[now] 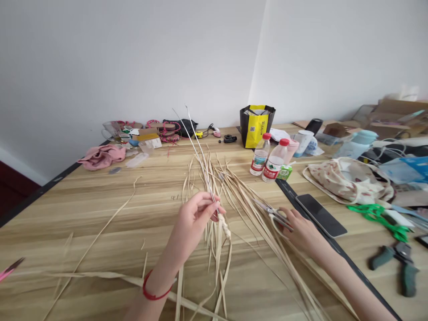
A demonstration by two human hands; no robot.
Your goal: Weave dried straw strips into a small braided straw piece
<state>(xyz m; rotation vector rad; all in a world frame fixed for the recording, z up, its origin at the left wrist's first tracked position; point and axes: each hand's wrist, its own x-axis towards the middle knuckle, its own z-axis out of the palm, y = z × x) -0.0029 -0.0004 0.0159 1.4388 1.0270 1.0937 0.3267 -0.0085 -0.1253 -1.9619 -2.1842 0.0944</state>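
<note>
left hand: fingers pinch wires at the straw braid's far end
right hand: fingers touch scissors; can't tell if gripping
pinch: best kept snug

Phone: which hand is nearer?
Right. The right hand is just left of the phone, at the scissors; the left hand, its grip on the metal wires, is farther left, beyond the scissors from the phone.
</note>
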